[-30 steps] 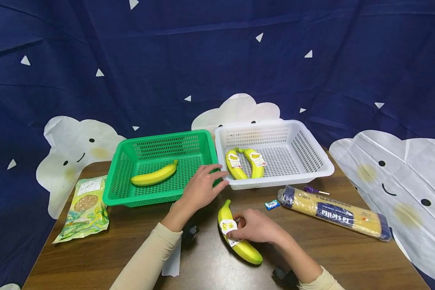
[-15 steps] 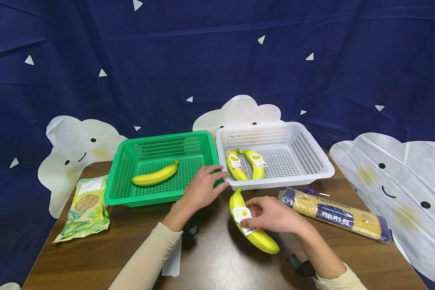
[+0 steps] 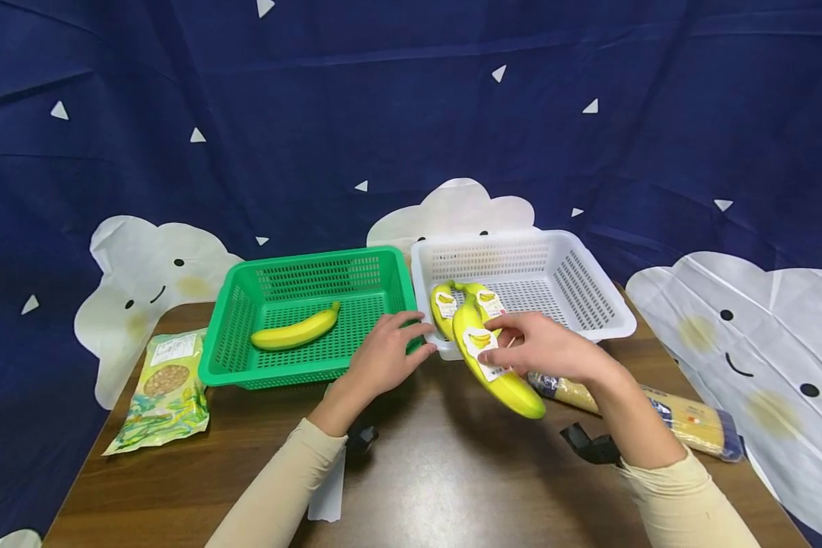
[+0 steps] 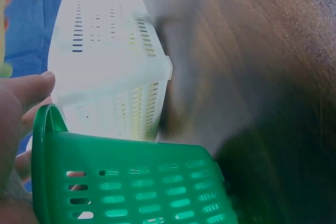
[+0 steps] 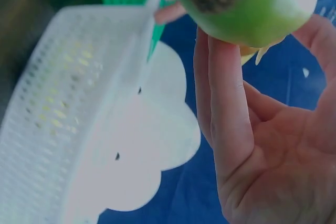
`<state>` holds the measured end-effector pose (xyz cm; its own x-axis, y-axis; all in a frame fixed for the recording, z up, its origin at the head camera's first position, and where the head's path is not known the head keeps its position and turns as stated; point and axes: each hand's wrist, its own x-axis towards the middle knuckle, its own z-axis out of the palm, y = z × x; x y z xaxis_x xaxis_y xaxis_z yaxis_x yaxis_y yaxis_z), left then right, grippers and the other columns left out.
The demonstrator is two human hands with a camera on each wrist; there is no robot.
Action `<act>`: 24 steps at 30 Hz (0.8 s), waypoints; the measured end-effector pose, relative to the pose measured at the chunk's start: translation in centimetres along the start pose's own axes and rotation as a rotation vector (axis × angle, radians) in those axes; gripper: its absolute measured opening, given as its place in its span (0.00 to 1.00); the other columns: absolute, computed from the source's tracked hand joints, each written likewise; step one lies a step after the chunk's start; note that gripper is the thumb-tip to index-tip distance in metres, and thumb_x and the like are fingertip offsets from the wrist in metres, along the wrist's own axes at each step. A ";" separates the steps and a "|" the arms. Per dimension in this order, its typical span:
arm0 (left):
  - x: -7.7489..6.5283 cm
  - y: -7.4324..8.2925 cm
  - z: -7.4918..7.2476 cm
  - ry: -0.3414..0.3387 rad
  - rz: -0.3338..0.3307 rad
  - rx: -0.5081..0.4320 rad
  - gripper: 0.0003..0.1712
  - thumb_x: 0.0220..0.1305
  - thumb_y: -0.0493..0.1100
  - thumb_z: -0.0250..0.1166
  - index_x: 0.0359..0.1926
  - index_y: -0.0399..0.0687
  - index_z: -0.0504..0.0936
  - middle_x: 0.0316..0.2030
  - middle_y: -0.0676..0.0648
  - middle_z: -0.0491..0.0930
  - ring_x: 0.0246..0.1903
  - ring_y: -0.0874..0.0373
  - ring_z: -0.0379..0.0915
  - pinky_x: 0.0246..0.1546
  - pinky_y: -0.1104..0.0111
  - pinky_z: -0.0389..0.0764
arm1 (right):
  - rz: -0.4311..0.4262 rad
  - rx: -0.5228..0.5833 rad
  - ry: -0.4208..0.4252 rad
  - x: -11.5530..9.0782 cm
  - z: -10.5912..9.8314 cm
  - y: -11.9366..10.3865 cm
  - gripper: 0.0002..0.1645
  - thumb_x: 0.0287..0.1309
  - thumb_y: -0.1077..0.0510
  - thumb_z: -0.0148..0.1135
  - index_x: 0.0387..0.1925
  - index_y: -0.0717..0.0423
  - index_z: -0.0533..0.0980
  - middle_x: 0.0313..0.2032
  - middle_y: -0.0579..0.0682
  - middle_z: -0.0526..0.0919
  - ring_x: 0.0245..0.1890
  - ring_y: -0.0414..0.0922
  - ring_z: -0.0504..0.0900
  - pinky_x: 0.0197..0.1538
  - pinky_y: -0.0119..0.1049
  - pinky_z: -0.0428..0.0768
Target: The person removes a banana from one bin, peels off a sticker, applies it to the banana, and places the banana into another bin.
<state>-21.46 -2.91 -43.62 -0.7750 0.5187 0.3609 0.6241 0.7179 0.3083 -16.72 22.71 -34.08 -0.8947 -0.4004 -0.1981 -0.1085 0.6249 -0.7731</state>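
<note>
My right hand (image 3: pixel 555 346) pinches a yellow banana (image 3: pixel 503 390) with a white sticker label between thumb and fingers. It holds the banana tilted, above the table and over the front rim of the white basket (image 3: pixel 582 285). In the right wrist view the banana's green end (image 5: pixel 273 9) hides some fingertips. Two labelled bananas (image 3: pixel 447 306) lie at that basket's left side, partly behind the held one. My left hand (image 3: pixel 387 350) rests with loosely extended fingers at the adjoining corners of the white basket and the green basket (image 3: pixel 281 377). An unlabelled banana (image 3: pixel 294 335) lies inside the green one.
A yellow-green bag (image 3: pixel 160 380) lies left of the green basket. To the right, a long pack of spaghetti (image 3: pixel 702 428) is partly covered by my right forearm. A white strip (image 3: pixel 326 495) lies by my left forearm. A dark blue cloth hangs behind the table.
My right hand has lifted the labelled banana off the table and carried it forward and right to the white basket's front. My left hand stays in place.
</note>
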 end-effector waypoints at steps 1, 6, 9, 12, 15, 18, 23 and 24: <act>0.0 0.0 0.0 -0.003 0.000 0.003 0.21 0.64 0.58 0.62 0.55 0.59 0.82 0.59 0.50 0.73 0.54 0.51 0.67 0.53 0.60 0.72 | 0.005 0.008 0.006 0.5 -0.6 -0.2 0.42 0.52 0.46 0.71 0.60 0.67 0.68 0.36 0.55 0.79 0.32 0.48 0.80 0.35 0.43 0.82; 0.0 0.0 0.0 -0.011 0.009 0.007 0.21 0.65 0.58 0.62 0.55 0.58 0.82 0.59 0.49 0.73 0.56 0.52 0.67 0.55 0.59 0.69 | 0.027 0.040 0.031 3.2 -3.2 -0.6 0.43 0.54 0.48 0.69 0.64 0.69 0.64 0.41 0.59 0.78 0.37 0.50 0.79 0.38 0.42 0.82; 0.1 -0.1 0.0 -0.016 0.013 0.010 0.21 0.65 0.58 0.62 0.55 0.58 0.82 0.58 0.49 0.73 0.58 0.54 0.67 0.58 0.57 0.66 | 0.046 0.036 0.033 4.9 -4.4 -0.8 0.44 0.55 0.48 0.68 0.66 0.68 0.63 0.44 0.60 0.77 0.41 0.52 0.78 0.40 0.43 0.82; 0.1 -0.2 0.0 -0.019 0.008 0.014 0.21 0.65 0.58 0.62 0.55 0.58 0.82 0.58 0.49 0.73 0.59 0.54 0.67 0.61 0.56 0.63 | 0.073 0.048 0.043 6.6 -5.5 -1.0 0.45 0.56 0.48 0.68 0.67 0.67 0.61 0.48 0.62 0.76 0.44 0.54 0.77 0.43 0.45 0.81; 0.1 -0.1 0.0 -0.027 0.002 0.033 0.21 0.65 0.59 0.60 0.56 0.59 0.81 0.59 0.50 0.73 0.58 0.54 0.67 0.61 0.56 0.64 | 0.101 0.064 0.062 8.1 -6.3 -1.0 0.44 0.57 0.49 0.66 0.68 0.65 0.60 0.51 0.63 0.74 0.45 0.55 0.75 0.44 0.47 0.81; 0.2 0.0 -0.1 -0.037 -0.003 0.045 0.22 0.65 0.59 0.61 0.56 0.60 0.81 0.59 0.50 0.73 0.58 0.54 0.67 0.59 0.57 0.65 | 0.128 0.065 0.059 9.4 -6.7 -0.6 0.44 0.58 0.50 0.65 0.68 0.66 0.59 0.53 0.63 0.73 0.45 0.54 0.76 0.45 0.47 0.80; 0.2 0.1 0.0 -0.046 -0.013 0.052 0.21 0.65 0.59 0.61 0.56 0.60 0.81 0.59 0.50 0.72 0.57 0.53 0.68 0.57 0.59 0.67 | 0.196 0.030 0.017 12.0 -6.5 0.5 0.37 0.60 0.53 0.62 0.64 0.69 0.63 0.50 0.61 0.74 0.42 0.53 0.77 0.45 0.45 0.81; 0.2 0.1 -0.1 -0.046 -0.013 0.051 0.21 0.65 0.59 0.61 0.56 0.60 0.81 0.59 0.50 0.72 0.57 0.53 0.68 0.56 0.60 0.68 | 0.215 0.014 0.010 12.5 -6.4 0.7 0.33 0.60 0.53 0.61 0.61 0.69 0.66 0.48 0.61 0.74 0.42 0.52 0.76 0.44 0.45 0.81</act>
<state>-21.58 -2.75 -43.46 -0.7875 0.5291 0.3161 0.6090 0.7468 0.2671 -30.78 22.41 -33.21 -0.9007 -0.2524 -0.3536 0.0911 0.6861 -0.7218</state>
